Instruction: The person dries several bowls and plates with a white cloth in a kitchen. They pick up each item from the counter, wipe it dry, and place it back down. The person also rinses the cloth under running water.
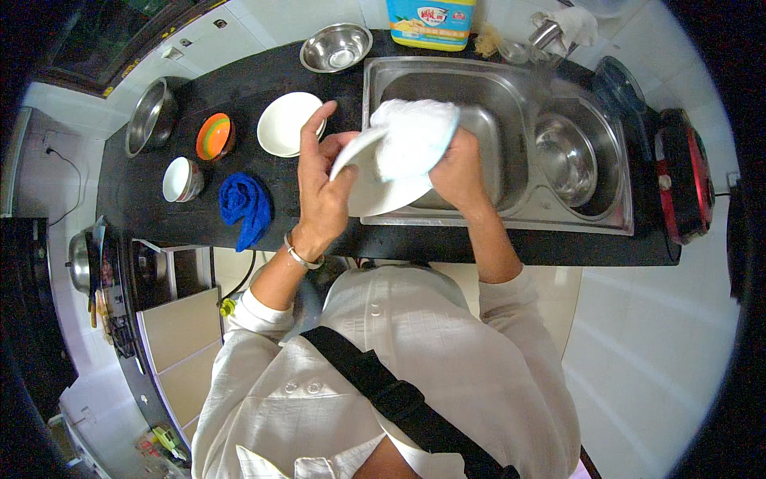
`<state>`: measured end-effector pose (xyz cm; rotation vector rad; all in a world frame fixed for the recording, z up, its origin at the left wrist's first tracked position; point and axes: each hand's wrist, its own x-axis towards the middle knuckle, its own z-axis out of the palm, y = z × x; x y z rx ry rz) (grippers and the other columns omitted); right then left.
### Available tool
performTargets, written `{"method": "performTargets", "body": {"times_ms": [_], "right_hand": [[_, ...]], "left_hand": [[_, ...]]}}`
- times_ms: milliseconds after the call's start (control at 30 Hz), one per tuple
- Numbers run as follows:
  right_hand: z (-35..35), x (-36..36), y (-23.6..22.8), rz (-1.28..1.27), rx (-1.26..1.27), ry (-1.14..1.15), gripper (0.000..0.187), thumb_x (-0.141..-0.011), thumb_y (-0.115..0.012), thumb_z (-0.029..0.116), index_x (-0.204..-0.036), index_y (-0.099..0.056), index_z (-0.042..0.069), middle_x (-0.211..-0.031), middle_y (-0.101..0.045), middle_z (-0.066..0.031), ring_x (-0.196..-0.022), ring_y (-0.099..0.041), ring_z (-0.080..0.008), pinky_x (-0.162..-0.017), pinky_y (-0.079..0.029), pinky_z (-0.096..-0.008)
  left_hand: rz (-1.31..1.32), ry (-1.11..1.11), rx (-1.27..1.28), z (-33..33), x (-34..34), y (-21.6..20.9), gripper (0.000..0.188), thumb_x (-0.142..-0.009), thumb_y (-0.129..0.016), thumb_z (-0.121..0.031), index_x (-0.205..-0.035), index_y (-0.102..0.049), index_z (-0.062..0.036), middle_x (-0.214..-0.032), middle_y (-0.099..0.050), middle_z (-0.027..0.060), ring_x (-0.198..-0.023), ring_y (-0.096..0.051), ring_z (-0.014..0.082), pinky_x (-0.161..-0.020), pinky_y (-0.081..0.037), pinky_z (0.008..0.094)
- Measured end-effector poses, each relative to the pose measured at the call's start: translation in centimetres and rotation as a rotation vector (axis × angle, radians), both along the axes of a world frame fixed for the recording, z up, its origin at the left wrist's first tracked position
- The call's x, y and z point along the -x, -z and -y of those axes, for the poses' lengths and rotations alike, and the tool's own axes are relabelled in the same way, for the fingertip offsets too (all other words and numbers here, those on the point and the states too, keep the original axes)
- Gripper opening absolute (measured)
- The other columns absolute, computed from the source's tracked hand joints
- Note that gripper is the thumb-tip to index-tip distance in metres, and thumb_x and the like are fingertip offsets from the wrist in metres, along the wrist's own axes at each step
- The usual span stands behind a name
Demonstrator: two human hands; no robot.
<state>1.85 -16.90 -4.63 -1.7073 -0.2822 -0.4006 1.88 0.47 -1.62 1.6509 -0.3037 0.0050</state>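
My left hand [323, 195] grips a white bowl [389, 199] by its rim, thumb near the inside and one finger stretched out. In my right hand [463, 172] is a white cloth [416, 136] with a pale blue edge, pressed against the bowl. Both hands are over the front left edge of the steel sink [383, 68]. The cloth covers part of the bowl and hides some of my right fingers. Just beyond my left hand, another white bowl [281, 124] rests on the black counter [287, 203].
Left on the counter are an orange bowl [215, 136], a small white bowl [182, 180], a crumpled blue cloth [245, 207] and a steel basin [150, 118]. Behind stand another steel bowl [336, 48] and a detergent jug [431, 24]. A metal bowl [565, 160] sits in the right basin, beside a red-black appliance [686, 180].
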Motion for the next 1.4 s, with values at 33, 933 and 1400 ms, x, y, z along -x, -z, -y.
{"method": "performTargets", "body": {"times_ms": [33, 933, 1400], "right_hand": [[-0.5, 0.0, 0.8, -0.022, -0.169, 0.057, 0.025, -0.075, -0.054, 0.001, -0.099, -0.057, -0.003, -0.096, -0.062, -0.0125, -0.089, -0.059, -0.0194, -0.078, -0.045, -0.0307], [-3.4, 0.6, 7.3, 0.126, 0.246, 0.226, 0.034, -0.077, -0.051, 0.014, -0.106, -0.049, -0.003, -0.098, -0.051, -0.0197, -0.091, -0.050, -0.0317, -0.080, -0.041, -0.0415], [-5.7, -0.2, 2.2, 0.387, 0.908, 0.231, 0.027, -0.072, -0.054, 0.014, -0.097, -0.053, 0.004, -0.099, -0.050, -0.0113, -0.094, -0.047, -0.0267, -0.080, -0.039, -0.0376]], "left_hand": [[-0.041, -0.045, 0.109, 0.3, 0.0, -0.2, 0.071, -0.060, -0.046, -0.007, -0.129, -0.030, -0.0089, -0.107, -0.050, 0.0143, -0.096, -0.050, 0.0226, -0.088, -0.038, 0.0311], [-0.730, -0.175, 0.655, -2.2, 1.6, 5.4, 0.036, -0.072, -0.052, -0.017, -0.102, -0.051, 0.0038, -0.096, -0.058, 0.0144, -0.088, -0.059, 0.0264, -0.079, -0.048, 0.0358], [-0.486, 0.009, 0.524, -0.8, 2.5, 6.5, 0.064, -0.087, -0.032, -0.056, -0.128, -0.032, -0.0067, -0.121, -0.045, 0.0085, -0.111, -0.045, 0.0216, -0.093, -0.037, 0.0367]]}}
